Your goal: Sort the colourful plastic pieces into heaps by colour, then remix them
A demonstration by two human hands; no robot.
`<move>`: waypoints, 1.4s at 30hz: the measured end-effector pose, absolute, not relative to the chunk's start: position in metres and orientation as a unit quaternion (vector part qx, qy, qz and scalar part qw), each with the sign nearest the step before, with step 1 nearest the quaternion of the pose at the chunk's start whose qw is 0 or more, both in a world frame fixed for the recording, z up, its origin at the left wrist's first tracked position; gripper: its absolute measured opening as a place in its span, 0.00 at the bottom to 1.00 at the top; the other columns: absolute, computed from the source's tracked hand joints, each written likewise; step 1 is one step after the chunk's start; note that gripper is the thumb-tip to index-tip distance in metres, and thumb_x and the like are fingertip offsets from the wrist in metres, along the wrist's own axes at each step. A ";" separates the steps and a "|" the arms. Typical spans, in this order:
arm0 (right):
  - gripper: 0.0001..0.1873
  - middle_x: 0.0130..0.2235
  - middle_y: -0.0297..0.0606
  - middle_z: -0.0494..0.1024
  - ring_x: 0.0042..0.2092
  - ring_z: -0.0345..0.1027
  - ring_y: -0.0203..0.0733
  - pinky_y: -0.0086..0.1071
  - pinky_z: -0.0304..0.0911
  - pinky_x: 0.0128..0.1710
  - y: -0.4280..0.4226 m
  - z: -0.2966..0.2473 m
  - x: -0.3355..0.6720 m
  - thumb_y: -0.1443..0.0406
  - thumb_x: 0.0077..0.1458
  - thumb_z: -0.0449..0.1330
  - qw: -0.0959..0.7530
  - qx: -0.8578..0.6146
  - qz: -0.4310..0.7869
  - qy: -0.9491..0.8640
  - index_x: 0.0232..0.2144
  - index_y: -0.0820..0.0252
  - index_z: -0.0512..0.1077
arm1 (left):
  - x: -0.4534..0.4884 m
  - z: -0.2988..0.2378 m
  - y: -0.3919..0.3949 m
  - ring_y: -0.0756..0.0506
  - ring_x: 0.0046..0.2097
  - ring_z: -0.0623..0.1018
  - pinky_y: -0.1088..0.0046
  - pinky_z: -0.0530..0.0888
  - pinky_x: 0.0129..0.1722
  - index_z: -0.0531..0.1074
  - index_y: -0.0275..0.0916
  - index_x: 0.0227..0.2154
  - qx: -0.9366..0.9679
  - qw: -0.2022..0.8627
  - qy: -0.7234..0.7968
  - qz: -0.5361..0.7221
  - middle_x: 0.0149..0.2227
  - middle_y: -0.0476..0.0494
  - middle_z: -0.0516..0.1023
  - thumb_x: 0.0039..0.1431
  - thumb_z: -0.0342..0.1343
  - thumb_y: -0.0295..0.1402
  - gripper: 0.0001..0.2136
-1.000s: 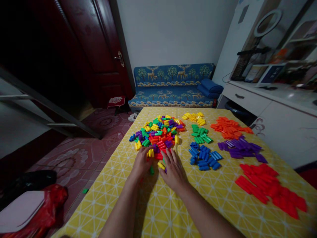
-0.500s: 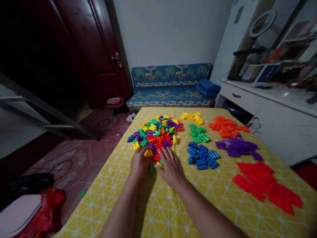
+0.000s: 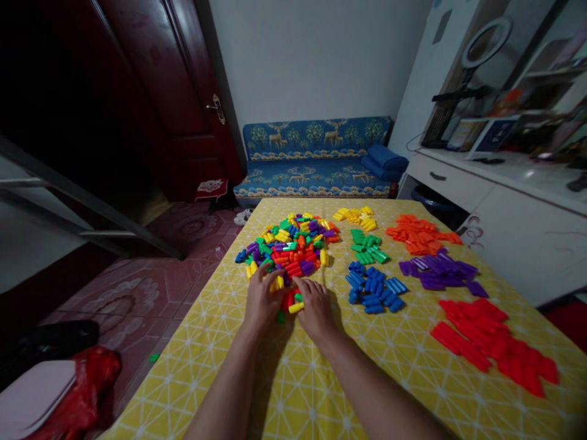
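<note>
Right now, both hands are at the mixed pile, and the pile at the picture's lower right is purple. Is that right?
No: the head view shows the red pile there. The left hand and right hand are at the mixed pile.

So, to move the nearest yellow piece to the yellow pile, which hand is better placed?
Probably the right hand: it is right beside the yellow piece and on the side nearer the yellow pile. The left hand is farther from both.
</note>
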State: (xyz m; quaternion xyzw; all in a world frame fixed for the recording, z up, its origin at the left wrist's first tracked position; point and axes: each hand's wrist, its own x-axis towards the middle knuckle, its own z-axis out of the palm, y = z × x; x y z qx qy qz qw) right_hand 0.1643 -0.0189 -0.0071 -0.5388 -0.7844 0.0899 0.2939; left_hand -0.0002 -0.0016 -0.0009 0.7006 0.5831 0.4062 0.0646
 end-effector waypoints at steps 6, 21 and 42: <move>0.20 0.46 0.40 0.79 0.47 0.73 0.43 0.36 0.66 0.48 -0.013 -0.016 0.167 0.70 0.56 0.58 0.432 -0.562 0.181 -0.682 0.51 0.57 0.68 | 0.008 0.019 -0.010 0.41 0.45 0.75 0.62 0.70 0.46 0.79 0.42 0.41 0.802 0.085 0.498 0.318 0.42 0.41 0.79 0.52 0.56 0.26 0.14; 0.17 0.41 0.39 0.78 0.45 0.67 0.47 0.43 0.59 0.49 -0.020 -0.006 0.172 0.72 0.52 0.60 0.434 -0.549 0.060 -0.711 0.44 0.53 0.75 | 0.001 -0.002 -0.002 0.43 0.42 0.79 0.69 0.72 0.42 0.77 0.39 0.45 0.790 0.139 0.521 0.292 0.42 0.40 0.81 0.51 0.53 0.23 0.19; 0.23 0.56 0.44 0.67 0.57 0.64 0.43 0.39 0.66 0.55 -0.030 -0.005 0.171 0.68 0.62 0.56 0.560 -0.373 0.153 -0.724 0.58 0.49 0.65 | 0.014 0.015 -0.011 0.41 0.43 0.80 0.68 0.74 0.44 0.79 0.37 0.45 0.686 0.370 0.447 0.438 0.42 0.41 0.83 0.61 0.54 0.42 0.17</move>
